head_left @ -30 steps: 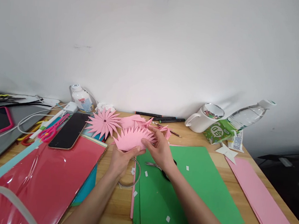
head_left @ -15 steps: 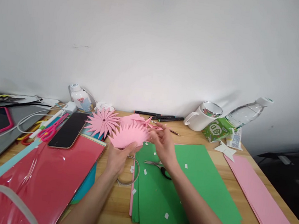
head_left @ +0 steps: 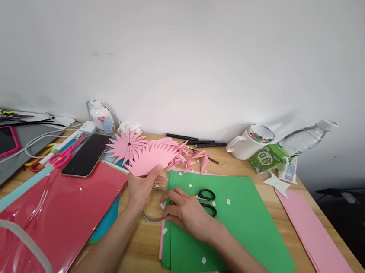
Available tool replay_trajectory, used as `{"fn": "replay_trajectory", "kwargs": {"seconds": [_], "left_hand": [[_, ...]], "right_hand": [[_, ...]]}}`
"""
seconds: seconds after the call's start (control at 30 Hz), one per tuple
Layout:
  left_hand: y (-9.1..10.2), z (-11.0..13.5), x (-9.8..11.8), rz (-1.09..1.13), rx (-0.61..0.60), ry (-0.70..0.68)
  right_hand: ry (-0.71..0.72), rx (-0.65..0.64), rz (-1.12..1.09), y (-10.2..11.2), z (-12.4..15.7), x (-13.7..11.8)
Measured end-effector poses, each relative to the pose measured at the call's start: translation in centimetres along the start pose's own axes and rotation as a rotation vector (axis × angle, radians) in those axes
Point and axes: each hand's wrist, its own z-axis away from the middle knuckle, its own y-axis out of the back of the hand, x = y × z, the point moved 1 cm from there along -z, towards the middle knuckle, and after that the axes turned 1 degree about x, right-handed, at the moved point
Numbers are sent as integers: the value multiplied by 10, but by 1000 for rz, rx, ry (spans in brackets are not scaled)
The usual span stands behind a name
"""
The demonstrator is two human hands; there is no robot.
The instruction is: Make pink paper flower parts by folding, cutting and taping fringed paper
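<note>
My left hand (head_left: 141,187) is closed on a pleated pink paper fan (head_left: 154,156) with a zigzag upper edge, thumb across its lower side. My right hand (head_left: 189,213) has its fingers curled round the right rim of a ring-shaped roll of clear tape (head_left: 150,219), which lies on the table by the green paper (head_left: 244,230). Black-handled scissors (head_left: 207,194) rest on that paper, their blades mostly hidden by my right hand. Behind the fan, a round pink paper pinwheel (head_left: 127,146) lies on the left and folded pink pieces (head_left: 196,154) on the right.
Red plastic-wrapped sheets (head_left: 73,212), a black phone (head_left: 85,156) and pink scissors (head_left: 66,152) are on the left. A white mug (head_left: 250,143), green box (head_left: 266,158) and water bottle (head_left: 304,138) stand back right. Pink strips (head_left: 318,242) lie along the right edge.
My right hand has left the fan's right side, coming down and toward me to the tape roll. The fan, still in my left hand, has shifted slightly left.
</note>
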Motion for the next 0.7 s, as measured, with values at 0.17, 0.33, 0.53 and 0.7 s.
{"fn": "replay_trajectory", "kwargs": {"seconds": [0.17,0.33,0.53,0.7], "left_hand": [[3,1,4,-128,-66,-29],[3,2,6,-135,-79,-68],[5,-1,-2,-79,26,-57],[8,-1,-3,-90,205,-87]], "right_hand": [[-62,115,-257,17,-1,15],[-97,346,-465,22,-8,30],[-141,500,-437,10,-14,31],[-311,345,81,23,28,30]]}}
